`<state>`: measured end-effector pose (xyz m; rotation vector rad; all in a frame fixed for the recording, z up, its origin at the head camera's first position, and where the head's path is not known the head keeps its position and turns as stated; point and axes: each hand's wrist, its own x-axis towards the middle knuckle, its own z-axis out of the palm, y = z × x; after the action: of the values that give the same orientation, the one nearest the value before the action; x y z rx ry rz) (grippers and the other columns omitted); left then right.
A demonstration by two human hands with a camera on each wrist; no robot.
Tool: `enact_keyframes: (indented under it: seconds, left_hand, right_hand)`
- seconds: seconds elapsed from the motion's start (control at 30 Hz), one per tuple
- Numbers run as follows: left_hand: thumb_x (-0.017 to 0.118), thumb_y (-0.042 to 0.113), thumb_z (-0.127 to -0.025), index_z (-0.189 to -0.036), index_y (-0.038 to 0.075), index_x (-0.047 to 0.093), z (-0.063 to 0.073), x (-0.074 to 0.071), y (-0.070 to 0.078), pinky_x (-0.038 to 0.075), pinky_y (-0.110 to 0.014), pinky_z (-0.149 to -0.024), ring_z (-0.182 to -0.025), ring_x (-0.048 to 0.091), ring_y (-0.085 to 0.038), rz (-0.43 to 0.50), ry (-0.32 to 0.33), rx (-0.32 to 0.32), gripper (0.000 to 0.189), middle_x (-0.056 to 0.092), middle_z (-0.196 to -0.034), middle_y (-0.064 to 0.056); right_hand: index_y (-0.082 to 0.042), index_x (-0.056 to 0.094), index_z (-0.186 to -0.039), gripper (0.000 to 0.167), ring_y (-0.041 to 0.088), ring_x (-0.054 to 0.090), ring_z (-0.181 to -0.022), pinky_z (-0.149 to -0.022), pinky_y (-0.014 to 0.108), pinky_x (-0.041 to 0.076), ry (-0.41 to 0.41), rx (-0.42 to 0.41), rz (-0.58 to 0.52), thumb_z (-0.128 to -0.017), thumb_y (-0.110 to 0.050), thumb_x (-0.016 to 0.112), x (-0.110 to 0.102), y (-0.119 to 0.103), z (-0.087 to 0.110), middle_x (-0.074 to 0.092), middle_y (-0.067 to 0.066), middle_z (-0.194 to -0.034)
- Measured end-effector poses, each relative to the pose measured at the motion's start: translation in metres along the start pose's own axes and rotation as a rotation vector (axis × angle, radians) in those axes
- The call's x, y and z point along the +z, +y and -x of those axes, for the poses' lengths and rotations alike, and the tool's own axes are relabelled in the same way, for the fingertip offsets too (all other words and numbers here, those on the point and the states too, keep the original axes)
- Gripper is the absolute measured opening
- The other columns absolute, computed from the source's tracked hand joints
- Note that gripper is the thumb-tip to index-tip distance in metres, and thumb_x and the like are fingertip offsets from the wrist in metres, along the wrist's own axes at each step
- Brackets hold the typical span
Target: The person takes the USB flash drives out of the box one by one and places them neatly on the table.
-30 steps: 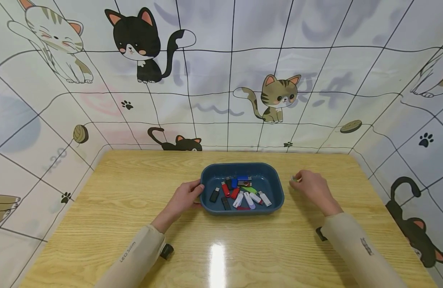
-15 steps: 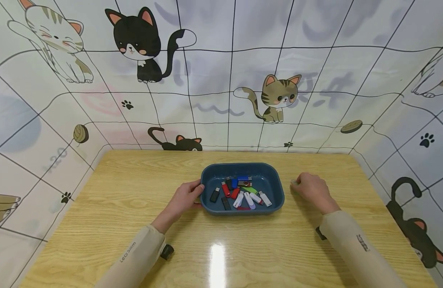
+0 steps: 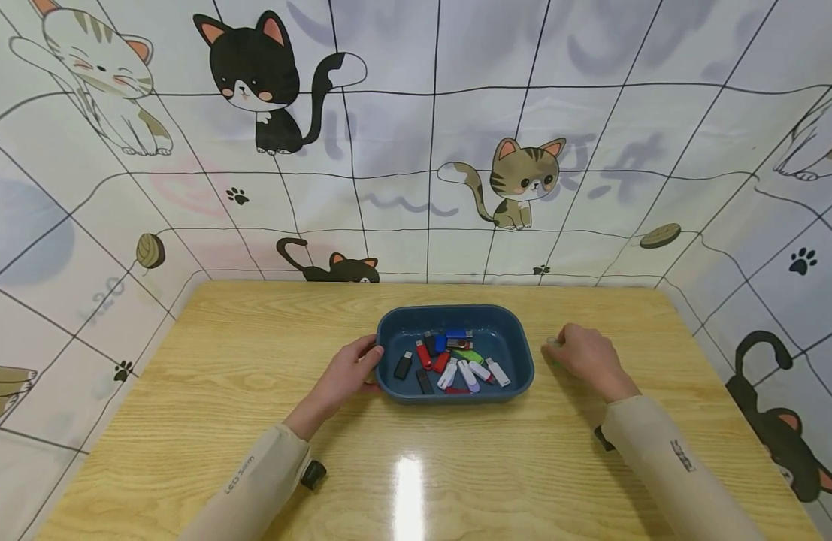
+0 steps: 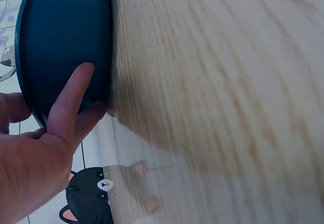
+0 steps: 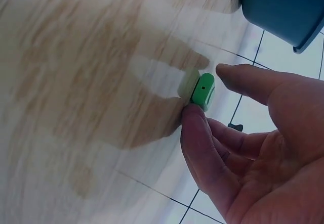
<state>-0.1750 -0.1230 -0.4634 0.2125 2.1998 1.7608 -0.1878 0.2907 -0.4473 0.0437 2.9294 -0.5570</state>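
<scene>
My left hand (image 3: 346, 370) holds the left end of a dark blue plastic tray (image 3: 456, 400), the thumb over the rim and the fingers against the outer wall (image 4: 63, 37). Inside the tray lie several USB sticks: black, red, blue, white and a green one (image 3: 468, 355). To the right of the tray, my right hand (image 3: 585, 357) is low at the tabletop. In the right wrist view a green USB stick (image 5: 204, 91) is at the table; the index fingertip touches it, while the thumb (image 5: 240, 80) stands apart from it. The head view mostly hides this stick.
Light wood-grain tabletop (image 3: 253, 315) lies around the tray and in front of it. Behind and at both sides stand white sheets (image 3: 402, 150) printed with cats and grid lines. A black wrist device (image 3: 313, 475) sits at the left sleeve.
The right hand has come slightly down to the table and stays near the same spot. My left hand and the tray have not visibly moved.
</scene>
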Motion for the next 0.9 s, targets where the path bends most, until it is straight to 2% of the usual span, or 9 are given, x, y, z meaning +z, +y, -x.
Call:
enact_keyframes:
  seconds: [0.07,0.13,0.2,0.23,0.27,0.33,0.53,0.67,0.9]
  left_hand:
    - [0.047,0.019,-0.112,-0.152,-0.002,0.046,-0.001,-0.001,0.000,0.064,-0.046,-0.078,-0.113,0.066,-0.037,0.009,-0.009,-0.003,0.046,0.054,-0.146,-0.024]
    - [0.047,0.019,-0.112,-0.153,-0.002,0.044,-0.002,-0.001,0.000,0.063,-0.047,-0.079,-0.115,0.065,-0.037,0.016,-0.021,-0.012,0.046,0.053,-0.147,-0.024]
    - [0.046,0.019,-0.112,-0.154,-0.002,0.042,-0.002,-0.003,0.001,0.063,-0.047,-0.081,-0.117,0.064,-0.038,0.021,-0.034,-0.026,0.047,0.051,-0.148,-0.025]
    - [0.046,0.019,-0.112,-0.154,-0.002,0.042,-0.002,-0.003,0.002,0.063,-0.048,-0.082,-0.118,0.064,-0.039,0.024,-0.040,-0.033,0.047,0.051,-0.148,-0.025]
    - [0.045,0.018,-0.112,-0.154,-0.002,0.040,-0.002,-0.004,0.003,0.063,-0.048,-0.082,-0.119,0.063,-0.040,0.021,-0.046,-0.034,0.047,0.050,-0.148,-0.026]
    - [0.045,0.018,-0.112,-0.155,-0.002,0.039,-0.002,-0.005,0.004,0.063,-0.049,-0.083,-0.121,0.062,-0.041,0.021,-0.050,-0.038,0.047,0.049,-0.149,-0.027]
    - [0.046,0.018,-0.112,-0.155,-0.004,0.037,0.000,-0.006,0.005,0.062,-0.050,-0.083,-0.127,0.059,-0.044,0.022,-0.056,-0.035,0.049,0.045,-0.151,-0.031]
    - [0.046,0.018,-0.112,-0.155,-0.005,0.037,0.000,-0.006,0.005,0.062,-0.051,-0.083,-0.128,0.058,-0.045,0.028,-0.060,-0.033,0.050,0.044,-0.152,-0.032]
    - [0.046,0.018,-0.112,-0.155,-0.004,0.037,-0.001,-0.006,0.005,0.062,-0.050,-0.085,-0.126,0.059,-0.044,0.045,-0.068,-0.043,0.049,0.045,-0.152,-0.031]
  right_hand:
    - [-0.003,0.057,-0.074,0.040,0.022,0.048,-0.059,-0.054,0.036,0.041,-0.002,0.009,0.014,-0.098,-0.033,0.065,-0.001,0.002,0.000,0.050,0.008,-0.063]
    - [0.009,0.063,-0.097,0.046,0.030,0.060,-0.070,-0.062,0.044,0.051,-0.009,0.022,0.016,-0.100,-0.037,0.061,-0.003,0.004,0.000,0.065,0.023,-0.082]
    - [0.017,0.055,-0.123,0.061,0.036,0.065,-0.082,-0.071,0.051,0.054,-0.013,0.029,0.009,-0.101,-0.039,0.058,-0.006,0.005,0.002,0.067,0.033,-0.104]
    - [0.019,0.051,-0.130,0.066,0.038,0.066,-0.087,-0.075,0.054,0.055,-0.009,0.030,0.003,-0.102,-0.040,0.058,-0.008,0.005,0.003,0.066,0.035,-0.113]
    - [0.019,0.049,-0.133,0.067,0.038,0.066,-0.088,-0.075,0.053,0.055,0.000,0.027,-0.011,-0.102,-0.040,0.057,-0.011,0.004,0.005,0.066,0.035,-0.114]
    - [0.019,0.048,-0.135,0.066,0.035,0.065,-0.086,-0.073,0.052,0.054,0.033,0.011,-0.033,-0.103,-0.039,0.058,-0.016,0.000,0.008,0.067,0.032,-0.111]
    - [0.015,0.051,-0.136,0.056,0.044,0.062,-0.106,-0.083,0.060,0.053,0.189,-0.090,-0.060,-0.103,-0.030,0.060,-0.026,-0.024,0.018,0.060,0.033,-0.121]
    - [0.012,0.055,-0.134,0.048,0.043,0.064,-0.105,-0.084,0.059,0.055,0.266,-0.167,-0.081,-0.102,-0.023,0.062,-0.027,-0.044,0.025,0.060,0.029,-0.119]
    - [0.007,0.061,-0.128,0.037,0.038,0.065,-0.103,-0.084,0.055,0.057,0.284,-0.298,-0.080,-0.100,-0.016,0.067,-0.023,-0.075,0.033,0.063,0.024,-0.116]
